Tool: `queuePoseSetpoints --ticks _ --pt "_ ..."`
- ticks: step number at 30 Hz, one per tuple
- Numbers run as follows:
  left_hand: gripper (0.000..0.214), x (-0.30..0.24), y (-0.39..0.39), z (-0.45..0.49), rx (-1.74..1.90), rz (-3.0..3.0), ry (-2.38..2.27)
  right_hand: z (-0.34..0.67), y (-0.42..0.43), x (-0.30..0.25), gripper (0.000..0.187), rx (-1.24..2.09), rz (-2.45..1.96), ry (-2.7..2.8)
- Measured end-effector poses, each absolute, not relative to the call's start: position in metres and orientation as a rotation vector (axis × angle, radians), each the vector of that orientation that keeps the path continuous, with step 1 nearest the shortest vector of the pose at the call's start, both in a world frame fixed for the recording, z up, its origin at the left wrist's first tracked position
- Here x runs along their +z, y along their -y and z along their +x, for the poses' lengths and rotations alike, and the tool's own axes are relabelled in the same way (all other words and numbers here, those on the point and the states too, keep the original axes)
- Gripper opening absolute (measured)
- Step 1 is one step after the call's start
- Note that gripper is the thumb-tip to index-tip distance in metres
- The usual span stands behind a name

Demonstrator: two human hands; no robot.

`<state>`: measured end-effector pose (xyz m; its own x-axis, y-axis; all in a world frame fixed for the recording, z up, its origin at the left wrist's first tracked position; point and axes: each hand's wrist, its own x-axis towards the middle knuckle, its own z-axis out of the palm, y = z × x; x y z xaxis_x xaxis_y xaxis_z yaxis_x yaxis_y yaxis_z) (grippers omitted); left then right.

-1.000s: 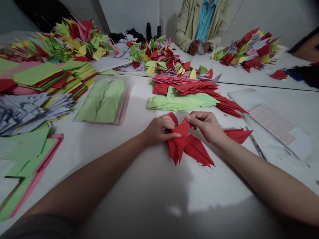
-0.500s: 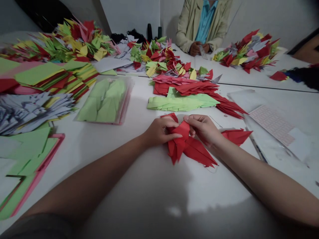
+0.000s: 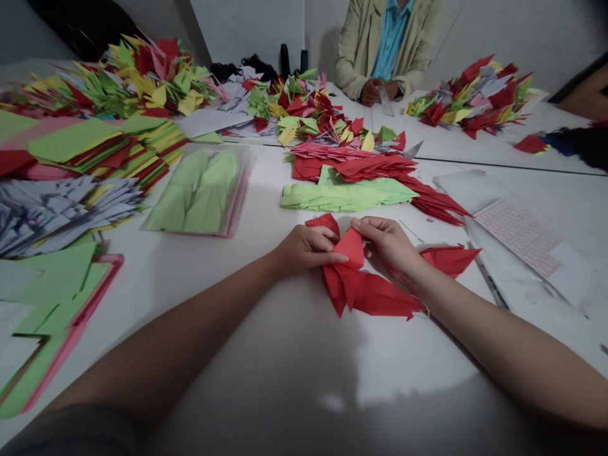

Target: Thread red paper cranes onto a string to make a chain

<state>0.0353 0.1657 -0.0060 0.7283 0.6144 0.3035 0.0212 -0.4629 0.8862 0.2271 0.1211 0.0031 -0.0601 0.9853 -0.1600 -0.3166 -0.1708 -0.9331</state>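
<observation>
At the middle of the white table (image 3: 266,354) both my hands hold a folded red paper piece (image 3: 365,288). My left hand (image 3: 304,248) pinches its upper flap from the left, fingers pressed on the fold. My right hand (image 3: 392,244) grips the same flap from the right, fingers curled over its top edge. The piece's long pointed wings lie on the table below my hands. Another red folded piece (image 3: 449,258) lies just right of my right wrist.
Stacks of flat green folded paper (image 3: 342,195) and red folded paper (image 3: 361,166) lie beyond my hands. A clear sleeve of green sheets (image 3: 202,190) sits left. Piles of coloured folded shapes (image 3: 142,73) ring the table. A person in a beige jacket (image 3: 375,38) sits opposite, handling paper.
The red piece's lower wings have swung rightward and flatter on the table. My right hand has shifted slightly down over the flap; my left hand has stayed in place.
</observation>
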Motion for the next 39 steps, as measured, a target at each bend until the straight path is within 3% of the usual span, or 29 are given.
queuePoseSetpoints --ticks 8,17,22,31,39 --pt "0.038 -0.007 -0.172 0.028 0.787 1.876 -0.45 0.232 -0.125 0.011 0.04 1.412 -1.035 0.917" --pt "0.018 -0.003 -0.167 0.033 0.874 2.0 -0.542 0.25 -0.133 0.028 0.04 1.252 -1.08 0.945" --pt "0.013 -0.006 -0.163 0.037 1.141 1.998 -0.59 0.253 -0.135 0.029 0.026 1.224 -1.055 1.003" --pt "0.005 -0.006 -0.163 0.038 1.624 2.209 -0.843 0.27 -0.135 0.044 0.02 0.504 -0.979 1.492" --pt "0.006 -0.007 -0.163 0.036 1.597 2.178 -0.921 0.268 -0.128 0.048 0.008 0.264 -0.991 1.905"
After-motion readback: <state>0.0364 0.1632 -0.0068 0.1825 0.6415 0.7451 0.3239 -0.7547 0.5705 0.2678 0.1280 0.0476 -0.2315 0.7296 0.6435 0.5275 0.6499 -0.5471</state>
